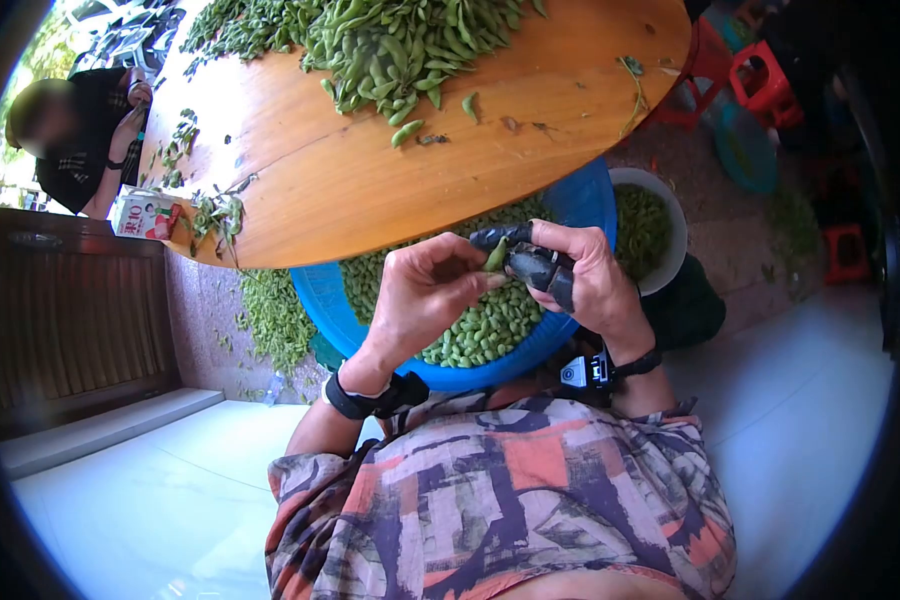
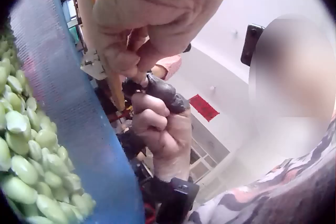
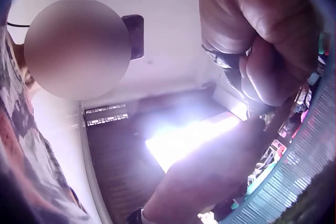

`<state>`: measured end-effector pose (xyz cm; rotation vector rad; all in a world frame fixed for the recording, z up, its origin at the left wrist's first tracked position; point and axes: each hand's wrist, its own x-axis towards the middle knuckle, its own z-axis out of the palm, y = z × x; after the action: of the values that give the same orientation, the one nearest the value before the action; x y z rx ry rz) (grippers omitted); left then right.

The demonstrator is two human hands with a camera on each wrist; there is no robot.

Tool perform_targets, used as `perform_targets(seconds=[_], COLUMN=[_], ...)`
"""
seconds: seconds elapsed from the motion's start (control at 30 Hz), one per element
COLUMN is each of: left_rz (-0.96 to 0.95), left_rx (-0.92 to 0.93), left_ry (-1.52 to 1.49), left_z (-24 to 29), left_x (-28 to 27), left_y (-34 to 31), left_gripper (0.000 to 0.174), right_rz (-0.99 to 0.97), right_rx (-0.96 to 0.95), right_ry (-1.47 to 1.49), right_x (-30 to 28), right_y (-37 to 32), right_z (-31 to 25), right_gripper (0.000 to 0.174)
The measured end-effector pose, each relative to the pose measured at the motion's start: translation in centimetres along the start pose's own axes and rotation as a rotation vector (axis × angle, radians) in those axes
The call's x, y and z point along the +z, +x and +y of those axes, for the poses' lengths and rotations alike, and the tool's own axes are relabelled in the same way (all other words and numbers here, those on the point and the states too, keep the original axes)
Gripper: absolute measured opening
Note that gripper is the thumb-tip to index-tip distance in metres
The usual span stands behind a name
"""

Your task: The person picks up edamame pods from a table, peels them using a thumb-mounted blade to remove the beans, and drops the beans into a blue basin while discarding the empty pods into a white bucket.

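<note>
Two hands meet above the work. Our wooden table [image 1: 370, 180] carries a heap of pods [image 1: 400, 45] at 12 o'clock. Under its near edge, the blue basin [image 1: 320, 300] is full of shelled beans [image 1: 480, 335]. Our left hand [image 1: 420, 295] and right hand [image 1: 585, 280], whose thumb and forefinger wear dark covers, both pinch one pod [image 1: 496, 256] over the basin. We judge that shelling is in hand; next calls for splitting the seam. The pod's long axis runs roughly 1 to 7 o'clock, tip uppermost.

Green shelled beans [image 1: 490, 330] fill a blue basin [image 1: 322, 300] beside an orange-brown table [image 1: 350, 180]; the shirt [image 1: 510, 500] is orange-and-grey patterned.
</note>
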<state>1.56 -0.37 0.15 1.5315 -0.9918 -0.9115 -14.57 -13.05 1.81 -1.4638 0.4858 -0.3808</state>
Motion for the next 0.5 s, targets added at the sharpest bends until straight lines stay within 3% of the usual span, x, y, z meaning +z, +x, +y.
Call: perform_targets(seconds=[0.03, 0.07, 0.1, 0.13, 0.2, 0.23, 0.3, 0.33, 0.4, 0.43, 0.5], left_rz=[-0.085, -0.169, -0.171, -0.240, -0.367, -0.367, -0.255, -0.252, -0.182, -0.112, -0.084], left_rx=[-0.139, -0.278, -0.281, -0.306, -0.324, -0.324, -0.338, -0.264, -0.255, -0.246, -0.231], left_ry=[-0.278, -0.555, -0.554, -0.755, -1.014, -1.014, -0.923, -0.813, -0.659, -0.504, -0.452], left_z=[0.3, 0.4, 0.2, -0.3, -1.1, -1.1, -0.7, -0.7, -0.1, 0.2, -0.7], left_x=[-0.3, -0.4, -0.2, 0.2, 0.5, 0.7, 1.2, 1.3, 1.8, 2.1, 2.1], left_y=[0.1, 0.1, 0.1, -0.1, -0.3, -0.4, -0.5, -0.5, -0.7, -0.9, -1.0], left_gripper=[0.011, 0.011, 0.011, 0.011, 0.011, 0.011, 0.013, 0.014, 0.014, 0.013, 0.011], right_rz=[0.002, -0.055, -0.112, -0.110, -0.202, -0.202, -0.175, -0.174, -0.012, -0.015, 0.100], right_rx=[0.002, 0.030, 0.057, 0.059, 0.161, 0.161, 0.091, 0.092, 0.029, 0.029, -0.264], right_ry=[0.001, 0.199, 0.398, 0.399, 0.541, 0.541, 0.520, 0.520, 0.012, 0.013, -0.263], right_x=[-0.2, -0.5, -0.7, -0.8, -0.9, -1.0, -1.0, -0.8, -0.1, 0.4, 1.1], right_y=[-0.2, -0.4, -0.6, -0.7, -0.8, -0.8, -1.0, -1.1, -1.1, -1.0, -0.9], right_z=[0.3, 0.8, 1.2, 1.4, 1.7, 1.7, 1.7, 1.2, -0.2, 0.2, 1.1], right_gripper=[0.018, 0.026, 0.035, 0.035, 0.053, 0.053, 0.037, 0.037, 0.020, 0.020, 0.019])
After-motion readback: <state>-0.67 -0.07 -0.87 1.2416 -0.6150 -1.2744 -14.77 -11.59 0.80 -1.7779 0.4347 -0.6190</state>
